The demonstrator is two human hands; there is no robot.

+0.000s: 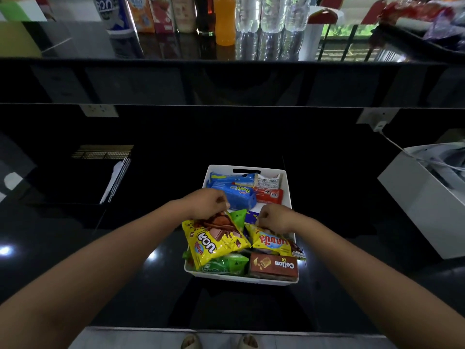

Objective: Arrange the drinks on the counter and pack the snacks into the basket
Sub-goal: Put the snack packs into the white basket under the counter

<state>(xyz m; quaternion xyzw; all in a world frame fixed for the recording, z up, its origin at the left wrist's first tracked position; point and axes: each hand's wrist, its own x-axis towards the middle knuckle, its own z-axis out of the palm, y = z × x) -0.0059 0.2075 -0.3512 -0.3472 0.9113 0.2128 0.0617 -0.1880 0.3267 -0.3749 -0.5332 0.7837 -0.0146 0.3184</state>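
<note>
Black tabletop (100, 248) bearing a white basket (289, 195) filled with snacks. Left hand (206, 202) pinches the top edge of a yellow chocolate snack bag (216, 244); right hand (273, 217) pinches a second yellow bag (271, 241), both above the basket's near half.

looks like a small shop or kiosk: glossy black counter (75, 248), raised shelf at frame top lined with drink cartons (151, 13) and water bottles (271, 13).
</note>
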